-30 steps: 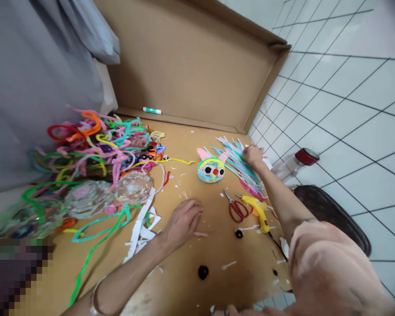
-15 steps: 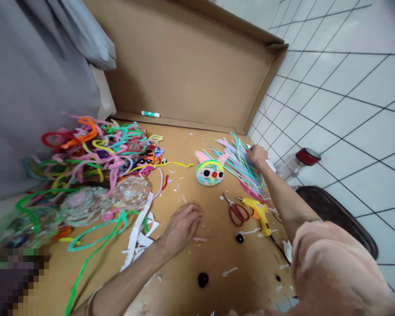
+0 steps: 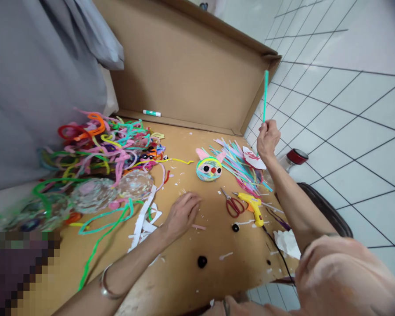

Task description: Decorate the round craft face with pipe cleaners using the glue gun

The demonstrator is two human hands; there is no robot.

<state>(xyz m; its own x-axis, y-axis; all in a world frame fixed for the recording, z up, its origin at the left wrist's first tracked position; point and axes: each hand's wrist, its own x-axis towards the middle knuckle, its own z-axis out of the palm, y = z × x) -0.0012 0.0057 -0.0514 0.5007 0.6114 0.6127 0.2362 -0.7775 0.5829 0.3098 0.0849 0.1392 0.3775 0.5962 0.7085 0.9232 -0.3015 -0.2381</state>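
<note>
My right hand is raised over the far right table edge, its fingers closed on a straight turquoise pipe cleaner that points upward. Below it lies a loose bundle of pastel pipe cleaners, with a white paper piece with red print on its right end. My left hand rests palm down on the table, fingers lightly bent, with nothing visible in it. A small pink strip lies beside it. Between the hands sits a round animal head with pink ears, black eyes and a red nose.
Red-handled scissors and a yellow glue gun with a cord lie on the right. Tangled pipe cleaners, coiled clear discs and white paper strips fill the left. A cardboard panel stands behind; a glue stick lies at its base.
My right hand has lifted from the pastel bundle, bringing up a turquoise pipe cleaner and uncovering the printed paper. My left hand stays in place on the table. The view has shifted slightly.
</note>
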